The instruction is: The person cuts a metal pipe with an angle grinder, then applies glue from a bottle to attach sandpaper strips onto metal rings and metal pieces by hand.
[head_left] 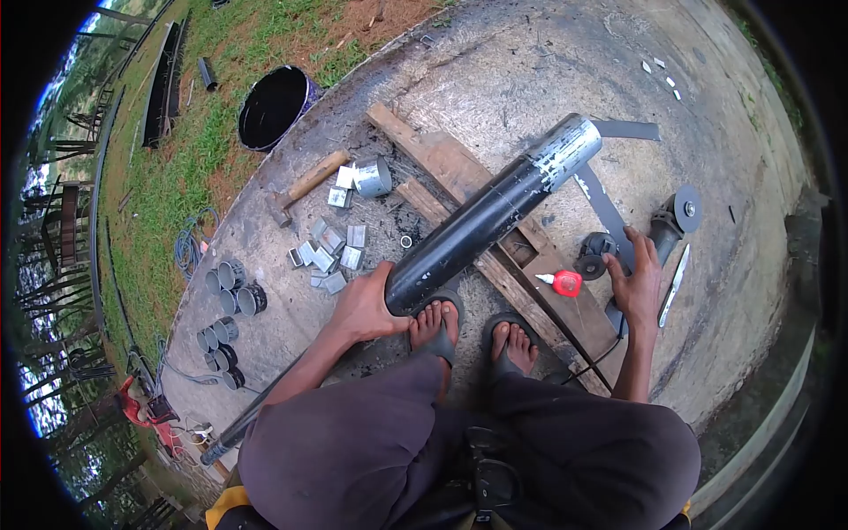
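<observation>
A black pipe (468, 225) with a worn silver far end (570, 146) lies slanted across wooden boards (450, 163). My left hand (360, 305) is wrapped round its near end, close to my foot. My right hand (638, 278) is at the right, thumb and index finger apart, over a grey flat strip (602, 205); whether it touches the strip I cannot tell. Beside the thumb sits a black round tool head (596, 252); my hand partly hides what is behind it. An angle grinder (676, 221) with a disc lies just beyond, near a knife-like blade (675, 284). A red glue bottle (566, 283) rests on the board.
On the concrete at left are a hammer (305, 184), several cut metal pieces (329, 243), a short pipe ring (372, 177) and several dark rings (231, 276). A black bucket (313, 93) stands at the grass edge. A cord (601, 358) runs near my right foot.
</observation>
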A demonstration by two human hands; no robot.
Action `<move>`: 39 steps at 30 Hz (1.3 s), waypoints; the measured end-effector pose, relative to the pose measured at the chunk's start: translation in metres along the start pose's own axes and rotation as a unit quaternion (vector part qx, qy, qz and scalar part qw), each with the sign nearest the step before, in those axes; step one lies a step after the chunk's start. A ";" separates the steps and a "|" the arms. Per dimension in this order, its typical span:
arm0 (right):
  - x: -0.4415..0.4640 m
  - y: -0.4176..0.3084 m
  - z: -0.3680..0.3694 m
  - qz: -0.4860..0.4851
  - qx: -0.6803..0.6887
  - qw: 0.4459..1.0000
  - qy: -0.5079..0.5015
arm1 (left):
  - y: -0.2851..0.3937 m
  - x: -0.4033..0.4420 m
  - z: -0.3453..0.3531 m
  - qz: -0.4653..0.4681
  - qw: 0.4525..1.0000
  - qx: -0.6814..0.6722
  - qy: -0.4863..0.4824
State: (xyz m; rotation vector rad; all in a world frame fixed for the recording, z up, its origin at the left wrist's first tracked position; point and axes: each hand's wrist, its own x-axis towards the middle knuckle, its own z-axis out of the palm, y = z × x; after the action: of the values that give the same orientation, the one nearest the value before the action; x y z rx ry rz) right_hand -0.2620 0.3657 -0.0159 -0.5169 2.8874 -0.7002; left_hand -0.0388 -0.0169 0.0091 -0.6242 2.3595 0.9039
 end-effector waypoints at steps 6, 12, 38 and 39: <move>-0.001 -0.012 0.005 0.017 0.008 1.000 -0.016 | 0.004 0.036 -0.054 0.056 0.996 -0.052 0.049; -0.001 -0.012 0.013 -0.009 0.020 0.999 -0.027 | -0.054 0.128 -0.065 0.148 0.878 0.219 0.398; -0.017 -0.010 0.021 0.011 0.005 0.998 -0.058 | -0.086 0.129 -0.049 0.134 0.911 -0.307 0.240; -0.017 -0.010 0.022 0.010 0.005 0.998 -0.058 | -0.073 0.124 -0.044 0.108 0.901 -0.328 0.263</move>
State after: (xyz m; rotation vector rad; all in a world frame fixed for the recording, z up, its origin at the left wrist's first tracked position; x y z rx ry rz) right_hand -0.2387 0.3544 -0.0299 -0.5100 2.7768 -0.6589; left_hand -0.1031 -0.1249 -0.0742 -0.9747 2.5977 1.8714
